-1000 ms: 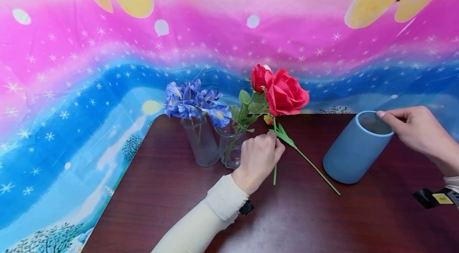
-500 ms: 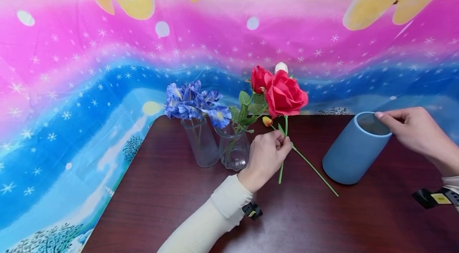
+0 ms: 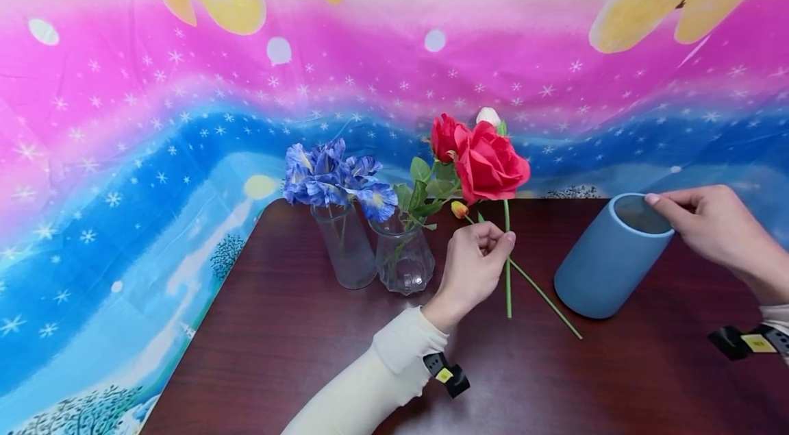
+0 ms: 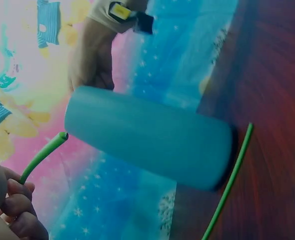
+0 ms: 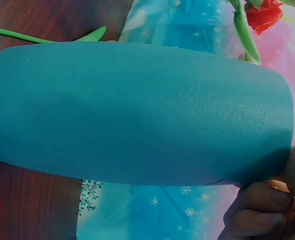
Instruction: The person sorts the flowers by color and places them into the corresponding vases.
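My left hand [image 3: 473,267] pinches the green stem [image 3: 508,270] of a white tulip [image 3: 488,116] between thumb and fingers. Part of that flower is hidden behind a large red rose [image 3: 492,164]. The stem's cut end [image 4: 62,136] points towards the blue vase [image 3: 610,260] in the left wrist view. My right hand [image 3: 715,229] holds the vase by its rim, thumb at the mouth and fingers [image 5: 257,215] along the outside. An orange tulip [image 3: 459,209] lies on the table between my left hand and the vase, its stem [image 3: 548,301] running towards the front right.
On the left, a tall glass vase [image 3: 348,257] holds blue irises [image 3: 333,175]. Beside it a fluted glass vase [image 3: 407,267] holds the red roses with their leaves [image 3: 422,195]. A printed cloth [image 3: 370,44] hangs behind the dark wooden table [image 3: 277,353].
My left hand has moved right with the white tulip, away from the fluted glass vase. The white bud now shows above the rose. My right hand stays on the vase rim.
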`<control>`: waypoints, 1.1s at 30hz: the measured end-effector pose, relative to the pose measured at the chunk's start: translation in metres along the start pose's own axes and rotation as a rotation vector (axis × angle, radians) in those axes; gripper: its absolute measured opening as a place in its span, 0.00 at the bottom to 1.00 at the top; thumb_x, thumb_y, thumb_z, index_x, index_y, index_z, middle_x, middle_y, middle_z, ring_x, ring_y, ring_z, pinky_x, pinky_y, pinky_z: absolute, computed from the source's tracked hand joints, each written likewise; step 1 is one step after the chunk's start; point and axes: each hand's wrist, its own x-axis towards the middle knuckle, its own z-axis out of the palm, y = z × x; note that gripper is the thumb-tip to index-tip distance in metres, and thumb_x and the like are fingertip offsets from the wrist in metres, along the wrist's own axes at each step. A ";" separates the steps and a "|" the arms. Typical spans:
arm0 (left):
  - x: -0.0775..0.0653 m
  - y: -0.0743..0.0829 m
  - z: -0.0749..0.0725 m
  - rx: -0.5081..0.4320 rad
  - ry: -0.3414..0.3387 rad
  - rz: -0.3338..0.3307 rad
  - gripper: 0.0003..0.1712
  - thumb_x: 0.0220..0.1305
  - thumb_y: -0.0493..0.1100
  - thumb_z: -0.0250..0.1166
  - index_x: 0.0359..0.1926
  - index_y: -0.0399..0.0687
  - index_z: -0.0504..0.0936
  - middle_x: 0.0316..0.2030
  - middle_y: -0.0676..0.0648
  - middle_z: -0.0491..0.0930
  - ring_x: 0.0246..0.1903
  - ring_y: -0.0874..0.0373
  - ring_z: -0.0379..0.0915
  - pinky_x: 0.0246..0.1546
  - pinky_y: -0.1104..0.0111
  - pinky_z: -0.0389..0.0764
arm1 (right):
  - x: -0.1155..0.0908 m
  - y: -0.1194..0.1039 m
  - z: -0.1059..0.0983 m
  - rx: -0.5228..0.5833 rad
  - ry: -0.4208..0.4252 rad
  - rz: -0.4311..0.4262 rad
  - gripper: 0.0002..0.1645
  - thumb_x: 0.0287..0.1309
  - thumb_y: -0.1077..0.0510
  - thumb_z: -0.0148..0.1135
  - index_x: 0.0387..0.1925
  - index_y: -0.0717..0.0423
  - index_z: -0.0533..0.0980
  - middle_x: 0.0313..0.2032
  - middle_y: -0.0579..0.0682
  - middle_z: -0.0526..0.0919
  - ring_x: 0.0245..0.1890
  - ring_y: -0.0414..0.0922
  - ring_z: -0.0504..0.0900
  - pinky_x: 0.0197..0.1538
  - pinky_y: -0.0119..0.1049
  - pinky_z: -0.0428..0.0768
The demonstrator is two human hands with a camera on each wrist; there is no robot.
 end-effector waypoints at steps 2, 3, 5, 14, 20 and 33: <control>0.000 0.002 0.002 -0.023 -0.010 -0.005 0.12 0.69 0.44 0.65 0.28 0.43 0.83 0.18 0.47 0.79 0.17 0.72 0.64 0.23 0.79 0.66 | 0.000 0.001 0.000 0.000 0.000 0.000 0.33 0.78 0.49 0.47 0.15 0.60 0.66 0.14 0.43 0.54 0.14 0.44 0.53 0.21 0.39 0.54; 0.000 0.003 0.002 -0.030 -0.015 -0.004 0.12 0.69 0.44 0.65 0.29 0.43 0.84 0.19 0.46 0.80 0.18 0.72 0.64 0.23 0.79 0.67 | 0.000 0.001 0.000 0.000 0.000 0.000 0.32 0.78 0.49 0.47 0.15 0.59 0.67 0.14 0.43 0.54 0.14 0.44 0.53 0.21 0.39 0.54; 0.001 0.005 0.004 -0.039 -0.022 0.000 0.11 0.69 0.44 0.65 0.30 0.43 0.84 0.20 0.45 0.82 0.18 0.73 0.66 0.24 0.79 0.69 | 0.000 0.001 0.000 -0.002 0.002 0.005 0.32 0.78 0.49 0.47 0.16 0.58 0.69 0.14 0.43 0.55 0.14 0.44 0.54 0.21 0.39 0.55; 0.006 0.015 0.012 -0.147 -0.081 0.021 0.11 0.71 0.41 0.63 0.33 0.38 0.81 0.22 0.38 0.81 0.16 0.71 0.69 0.20 0.77 0.73 | -0.001 0.001 -0.001 0.004 -0.005 0.009 0.32 0.78 0.48 0.47 0.15 0.59 0.67 0.14 0.43 0.55 0.14 0.45 0.54 0.21 0.39 0.54; 0.007 0.024 0.017 -0.231 -0.120 0.021 0.10 0.71 0.41 0.64 0.35 0.38 0.81 0.23 0.39 0.82 0.14 0.70 0.73 0.17 0.77 0.71 | 0.000 -0.001 -0.001 0.001 -0.002 0.004 0.33 0.78 0.48 0.47 0.15 0.59 0.65 0.14 0.43 0.54 0.13 0.44 0.53 0.21 0.40 0.54; 0.030 0.041 0.025 -0.212 -0.103 0.113 0.09 0.71 0.42 0.64 0.39 0.38 0.79 0.28 0.40 0.87 0.18 0.72 0.78 0.23 0.73 0.81 | 0.001 0.002 -0.001 -0.002 -0.001 -0.013 0.30 0.78 0.49 0.48 0.19 0.59 0.74 0.14 0.43 0.54 0.13 0.44 0.53 0.21 0.39 0.55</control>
